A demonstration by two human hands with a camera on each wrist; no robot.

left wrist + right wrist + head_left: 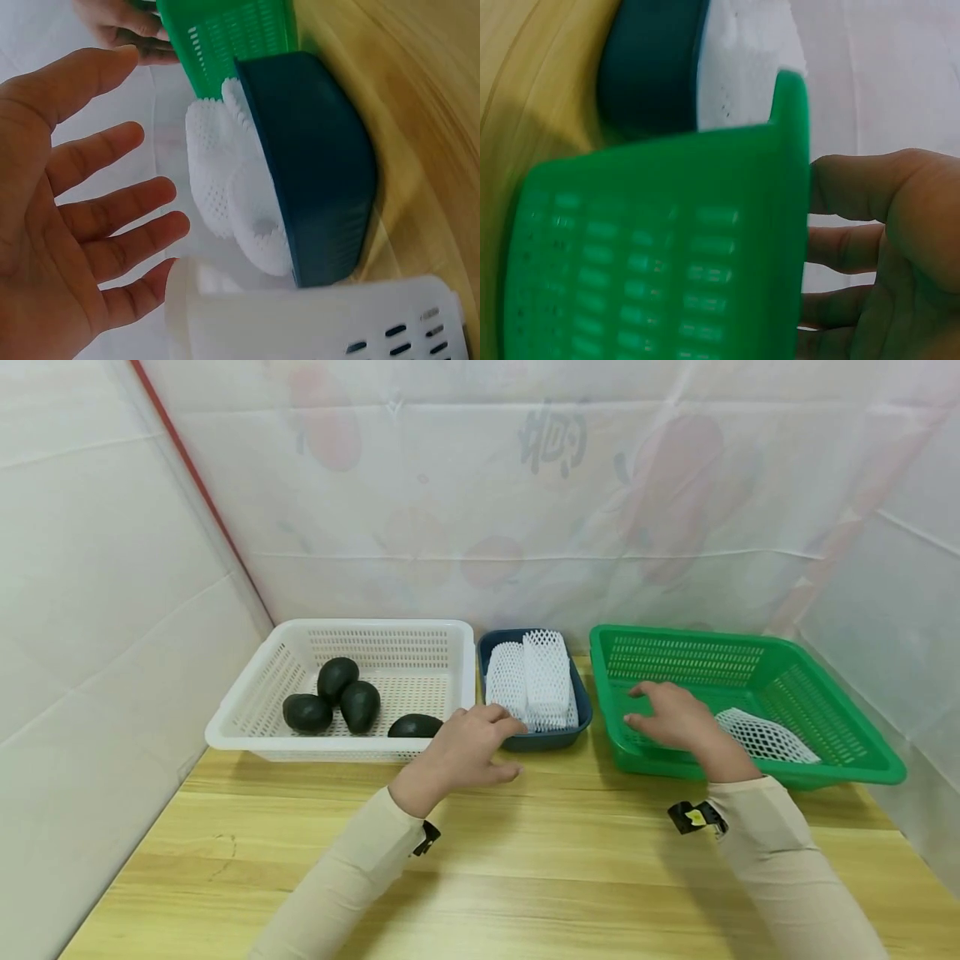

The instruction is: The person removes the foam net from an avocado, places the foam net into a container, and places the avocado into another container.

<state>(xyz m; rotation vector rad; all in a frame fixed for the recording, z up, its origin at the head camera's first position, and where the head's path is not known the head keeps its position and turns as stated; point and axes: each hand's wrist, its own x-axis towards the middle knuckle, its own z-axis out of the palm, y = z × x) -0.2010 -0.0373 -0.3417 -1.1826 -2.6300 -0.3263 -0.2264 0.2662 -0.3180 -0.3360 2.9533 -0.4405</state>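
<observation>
My left hand point(468, 747) hovers near the front right corner of the white basket point(300, 744), fingers spread and holding nothing. Just beyond its fingertips, white foam net sleeves point(547, 677) lie stacked in a small dark blue bin point(543, 742). Over the left part of the green basket point(757, 767) is my right hand point(675, 722), its fingers relaxed and nothing in them. One white foam net point(768, 737) lies in that basket, partly hidden by the right wrist. Several dark avocados point(360, 706) sit in the white basket, one of them partly behind its front rim.
The baskets and bin stand in a row along the back of the wooden table point(570, 877). A white printed sheet point(450, 485) hangs behind them, and pale sheets close off both sides.
</observation>
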